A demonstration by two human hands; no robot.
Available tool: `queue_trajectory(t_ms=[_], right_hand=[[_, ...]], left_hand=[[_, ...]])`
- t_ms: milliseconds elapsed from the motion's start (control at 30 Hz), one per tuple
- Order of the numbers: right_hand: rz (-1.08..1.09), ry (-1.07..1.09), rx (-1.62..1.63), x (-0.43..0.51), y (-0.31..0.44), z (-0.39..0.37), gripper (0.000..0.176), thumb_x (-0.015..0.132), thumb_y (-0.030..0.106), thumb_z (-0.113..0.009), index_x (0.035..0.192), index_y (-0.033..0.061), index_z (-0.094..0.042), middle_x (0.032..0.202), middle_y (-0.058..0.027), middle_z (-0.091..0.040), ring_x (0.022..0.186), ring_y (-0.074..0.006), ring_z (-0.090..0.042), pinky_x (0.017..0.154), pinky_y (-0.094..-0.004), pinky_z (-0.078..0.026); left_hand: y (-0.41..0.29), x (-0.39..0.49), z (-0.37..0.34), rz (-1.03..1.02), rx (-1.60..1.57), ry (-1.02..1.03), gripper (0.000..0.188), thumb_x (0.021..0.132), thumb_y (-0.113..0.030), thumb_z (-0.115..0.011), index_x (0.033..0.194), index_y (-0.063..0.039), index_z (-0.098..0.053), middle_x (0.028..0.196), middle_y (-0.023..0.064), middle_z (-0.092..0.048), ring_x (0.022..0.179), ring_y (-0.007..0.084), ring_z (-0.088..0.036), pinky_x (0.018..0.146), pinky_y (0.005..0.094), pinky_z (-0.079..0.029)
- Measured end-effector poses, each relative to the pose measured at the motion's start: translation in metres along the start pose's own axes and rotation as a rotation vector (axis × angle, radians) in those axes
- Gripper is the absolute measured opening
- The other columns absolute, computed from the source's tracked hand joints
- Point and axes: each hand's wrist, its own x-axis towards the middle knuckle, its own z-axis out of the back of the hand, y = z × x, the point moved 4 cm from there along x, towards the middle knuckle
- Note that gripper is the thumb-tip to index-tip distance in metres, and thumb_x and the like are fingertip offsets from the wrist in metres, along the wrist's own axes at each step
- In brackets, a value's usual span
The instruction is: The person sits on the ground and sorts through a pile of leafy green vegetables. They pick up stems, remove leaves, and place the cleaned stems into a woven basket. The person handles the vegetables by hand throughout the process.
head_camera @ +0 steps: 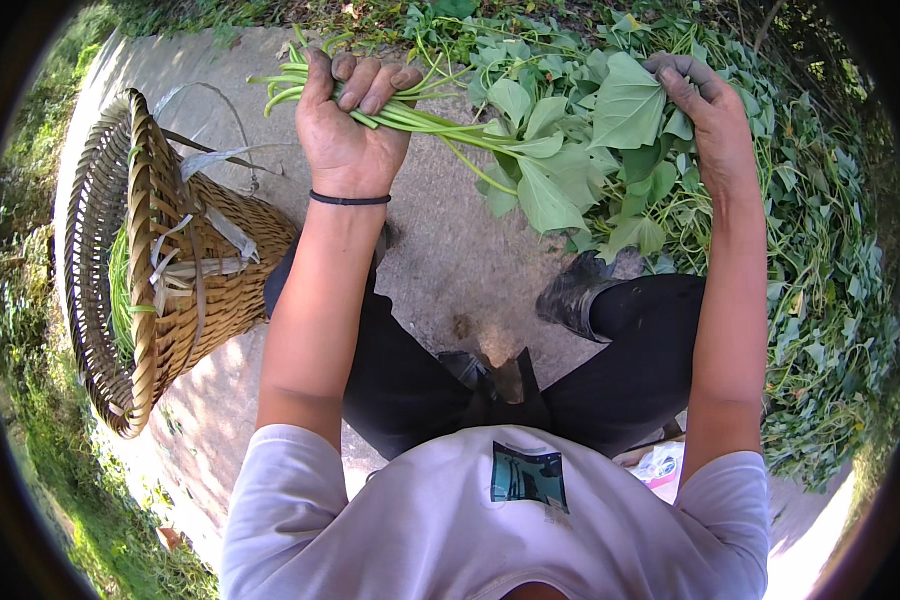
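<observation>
My left hand (pixel 356 124), with a dark band at the wrist, is closed around a bunch of long green leaf stalks (pixel 450 129) near their cut ends. The stalks run to the right and end in broad green leaves (pixel 547 187). At the far end of the bunch, my right hand (pixel 694 94) pinches a large heart-shaped leaf (pixel 628 101) between thumb and fingers. Behind and right of that hand lies a big heap of leafy vines (pixel 817 300). Both hands look soiled.
A woven bamboo basket (pixel 217 255) leans at the left, its mouth facing left, with green stalks (pixel 122 289) inside. Concrete ground (pixel 450 255) lies between my legs and a dark boot (pixel 577 296). A plastic bag (pixel 656 465) is near my right hip; grass borders the left.
</observation>
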Motion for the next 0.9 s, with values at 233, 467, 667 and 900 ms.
queue_trajectory(t_ms=[233, 467, 667, 900], right_hand=[[0.38, 0.198, -0.806, -0.026, -0.003, -0.083, 0.022, 0.077, 0.03, -0.063, 0.087, 0.0113, -0.066, 0.082, -0.0085, -0.064, 0.074, -0.0311, -0.06, 0.065, -0.0403, -0.047], [0.553, 0.062, -0.94, -0.043, -0.019, -0.114, 0.017, 0.071, 0.026, -0.067, 0.078, 0.0102, -0.066, 0.069, -0.0049, -0.057, 0.067, -0.0252, -0.06, 0.055, -0.0378, -0.047], [0.379, 0.068, -0.743, -0.034, -0.024, -0.112, 0.019, 0.075, 0.024, -0.066, 0.081, 0.0059, -0.065, 0.077, -0.0102, -0.059, 0.073, -0.0297, -0.059, 0.063, -0.0384, -0.047], [0.053, -0.171, 0.011, 0.008, -0.026, -0.01, 0.029, 0.09, 0.023, -0.053, 0.102, -0.0035, -0.058, 0.087, -0.004, -0.06, 0.077, -0.0111, -0.053, 0.072, -0.0245, -0.043]], left_hand=[[0.007, 0.003, 0.002, 0.001, -0.025, 0.03, 0.036, 0.095, -0.035, -0.041, 0.068, -0.011, -0.039, 0.05, -0.0034, -0.028, 0.046, 0.0116, -0.027, 0.065, 0.0293, -0.034], [0.012, 0.003, 0.001, -0.011, -0.062, 0.009, 0.036, 0.095, -0.035, -0.041, 0.068, -0.011, -0.039, 0.049, -0.0035, -0.027, 0.046, 0.0119, -0.027, 0.068, 0.0298, -0.035], [0.01, 0.002, 0.004, -0.012, -0.074, -0.04, 0.036, 0.095, -0.034, -0.041, 0.067, -0.011, -0.039, 0.049, -0.0034, -0.027, 0.045, 0.0118, -0.027, 0.065, 0.0298, -0.035], [-0.029, 0.008, 0.001, -0.108, -0.128, 0.027, 0.037, 0.095, -0.037, -0.039, 0.068, -0.011, -0.038, 0.049, -0.0036, -0.027, 0.044, 0.0113, -0.025, 0.058, 0.0283, -0.033]])
